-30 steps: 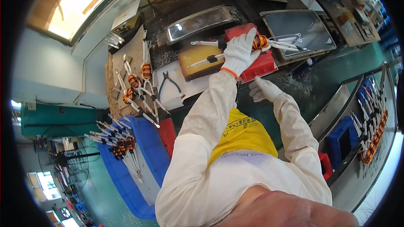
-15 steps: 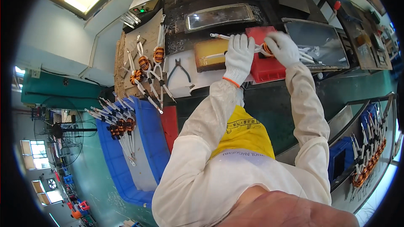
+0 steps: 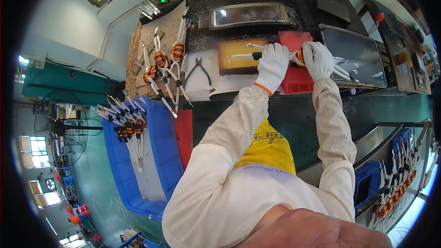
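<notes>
Both gloved hands hold one wire-wound ring coil [image 3: 300, 57], copper-orange with white leads. My left hand [image 3: 273, 66] is closed around the leads on the coil's left side. Two lead ends stick out past it over a shallow tray with amber-yellow content [image 3: 241, 67]. My right hand [image 3: 318, 59] grips the coil itself, its fingers covering part of the winding. More white leads [image 3: 342, 71] extend from behind that hand over a dark grey panel [image 3: 367, 55]. Under the hands lies a red plastic tray [image 3: 294, 85]. Hidden fingertips leave the exact grip unclear.
Several finished-looking coils [image 3: 161, 59] lie on a board at the left, near cutting pliers [image 3: 198, 71]. A rectangular metal-rimmed bath [image 3: 248, 16] sits behind. A blue bin [image 3: 119, 174] with more coils stands lower left; a rack of coils [image 3: 395, 193] is at the right.
The lead ends left of my left hand now show as two separate leads over the amber tray, where one stood out before. My hands still hold the coil; the whole view has shifted slightly.
</notes>
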Available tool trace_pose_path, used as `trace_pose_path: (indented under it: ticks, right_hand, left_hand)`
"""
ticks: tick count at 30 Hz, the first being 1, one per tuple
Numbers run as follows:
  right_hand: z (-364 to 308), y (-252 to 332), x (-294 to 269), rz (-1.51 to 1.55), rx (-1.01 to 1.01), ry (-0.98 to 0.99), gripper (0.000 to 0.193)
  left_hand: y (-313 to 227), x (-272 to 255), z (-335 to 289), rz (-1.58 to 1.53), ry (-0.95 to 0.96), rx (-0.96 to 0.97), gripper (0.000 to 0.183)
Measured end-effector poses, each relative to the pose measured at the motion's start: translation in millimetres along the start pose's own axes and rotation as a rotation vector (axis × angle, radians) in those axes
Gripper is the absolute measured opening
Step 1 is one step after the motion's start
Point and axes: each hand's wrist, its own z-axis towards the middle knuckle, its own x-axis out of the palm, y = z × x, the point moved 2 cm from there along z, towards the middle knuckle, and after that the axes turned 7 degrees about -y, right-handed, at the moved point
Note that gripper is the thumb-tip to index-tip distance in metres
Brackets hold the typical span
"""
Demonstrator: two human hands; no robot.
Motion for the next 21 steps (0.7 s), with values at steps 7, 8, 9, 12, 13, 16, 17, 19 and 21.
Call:
trace_pose_path:
  ticks: [7, 8, 9, 12, 13, 16, 17, 19, 21]
  right_hand:
    - [0.4, -3.1, 0.2, -0.042, 0.012, 0.045, 0.017]
    - [0.2, -3.2, -0.5, -0.041, 0.009, 0.047, 0.017]
    - [-0.5, -3.0, 0.0, -0.043, 0.006, 0.049, 0.017]
    - [-1.7, -3.0, 1.5, -0.034, -0.001, 0.046, 0.018]
    - [-2.1, -3.2, 2.1, -0.027, 0.000, 0.038, 0.018]
    - [-2.0, -2.8, 0.9, -0.021, -0.001, 0.036, 0.018]
    - [-2.0, -2.6, 0.2, -0.023, -0.002, 0.037, 0.018]
    - [-1.6, -1.2, 0.6, -0.032, -0.005, 0.030, 0.018]
    - [-1.3, -2.4, 1.6, -0.033, -0.002, 0.037, 0.018]
  left_hand:
    - [-5.0, -11.5, -1.5, -0.034, -0.020, -0.027, 0.014]
    - [-4.8, -12.0, -1.7, -0.028, -0.034, -0.016, 0.014]
    - [-3.5, -10.3, -3.3, -0.024, -0.033, -0.020, 0.014]
    - [-1.6, -5.7, -7.6, -0.037, -0.030, -0.025, 0.015]
    - [-1.3, -5.0, -9.0, -0.037, -0.062, -0.019, 0.016]
    - [-0.6, -4.3, -10.4, -0.054, -0.077, -0.014, 0.018]
    - [-0.8, -4.1, -10.4, -0.070, -0.059, -0.013, 0.019]
    - [-0.2, -3.6, -10.9, -0.071, -0.055, -0.019, 0.020]
    - [-0.3, -2.1, -11.9, -0.071, -0.049, -0.025, 0.020]
